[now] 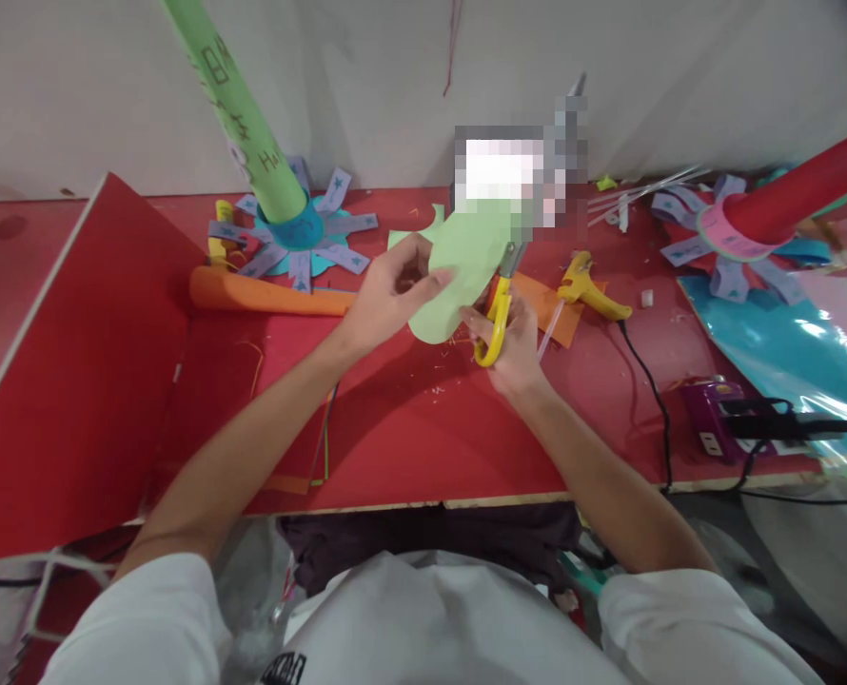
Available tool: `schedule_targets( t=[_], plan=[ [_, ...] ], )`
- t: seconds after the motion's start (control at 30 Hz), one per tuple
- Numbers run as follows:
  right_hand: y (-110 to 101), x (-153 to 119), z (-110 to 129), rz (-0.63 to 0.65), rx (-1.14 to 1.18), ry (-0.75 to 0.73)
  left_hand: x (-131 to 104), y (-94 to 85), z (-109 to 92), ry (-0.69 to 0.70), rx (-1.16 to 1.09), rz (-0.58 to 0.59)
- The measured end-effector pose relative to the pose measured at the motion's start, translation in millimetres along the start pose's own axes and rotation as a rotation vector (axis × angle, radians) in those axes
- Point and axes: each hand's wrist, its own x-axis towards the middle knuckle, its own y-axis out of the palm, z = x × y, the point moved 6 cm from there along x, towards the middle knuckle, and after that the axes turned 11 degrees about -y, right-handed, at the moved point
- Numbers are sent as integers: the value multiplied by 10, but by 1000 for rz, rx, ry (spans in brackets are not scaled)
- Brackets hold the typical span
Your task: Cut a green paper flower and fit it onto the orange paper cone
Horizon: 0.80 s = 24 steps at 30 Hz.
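Observation:
My left hand (395, 290) pinches the left side of a light green paper piece (459, 271) with a rounded lower end, raised above the red table (409, 409). In my right hand (513, 342) is a pair of scissors (493, 333) with yellow handles. Their metal blades point up and away along the paper's right edge, and blurred blocks hide the tips. From here I cannot tell whether the blades are cutting into the paper. Small paper scraps lie on the table below.
A yellow glue gun (587, 285) with a black cord lies right, beside orange paper (538, 304). A purple power box (723, 419) sits near the front edge. Green (252, 133) and red paper tubes (816, 185) stand on decorated bases. A red panel (88, 381) rises at left, near an orange roll (266, 292).

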Motion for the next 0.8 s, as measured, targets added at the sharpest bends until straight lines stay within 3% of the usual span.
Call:
schedule_targets(
  t=[0.17,0.33,0.47,0.67,0.8],
  plan=[
    [-60,5,89,-41,-2,-80,-76,201,118,-109,-42,70],
    [-161,56,117,-96,-60,-178,-51,182,-2,-66,19,260],
    [-221,66,87,-176,-25,-200,-15,143,42,-121,-101,186],
    [-329,24,164,-304,-44,-331,-162,428,285,-383,-420,235],
    [-293,46,188,-258,-28,-333,-111,331,260,-326,-366,148]
  ],
)
